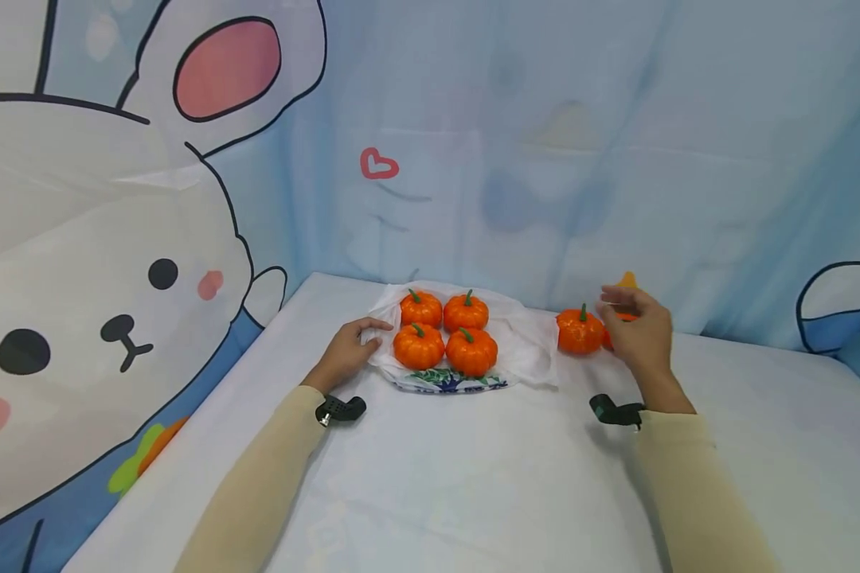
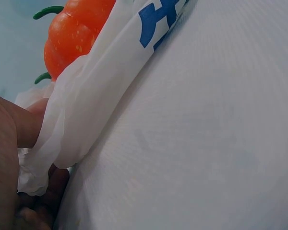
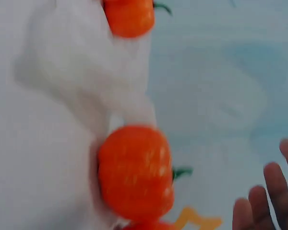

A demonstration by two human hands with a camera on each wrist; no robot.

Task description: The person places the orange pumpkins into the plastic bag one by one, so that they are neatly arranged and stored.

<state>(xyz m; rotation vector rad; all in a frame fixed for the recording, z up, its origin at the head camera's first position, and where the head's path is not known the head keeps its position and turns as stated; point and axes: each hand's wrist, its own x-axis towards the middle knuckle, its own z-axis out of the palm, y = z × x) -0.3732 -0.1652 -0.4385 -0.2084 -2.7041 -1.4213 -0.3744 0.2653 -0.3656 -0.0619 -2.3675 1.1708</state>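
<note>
Head view: a tug by the left hand (image 1: 347,354) on the bag (image 1: 526,354) could, in my judgement, have upset the four pumpkins (image 1: 419,348) grouped on or in it, their shape being round; they sat just beside that hand. The right hand (image 1: 641,330), fingers loosely bent, was well apart from them, near a fifth pumpkin (image 1: 580,334), which stood on the table (image 1: 437,469) by the bag's right edge. Left wrist view: thumb and fingers pinched the bag's edge, with pumpkins just beyond the thumb; the thin material appeared liable to slip or tear if pulled hard. Right wrist view: the visible fingers were spread, nearly straight, with nothing seen in hold; a careless sweep could have knocked the fifth pumpkin, or the part-seen sixth pumpkin (image 3: 149,225) just beside it, and set either rolling; contact with the palm could not be told
</note>
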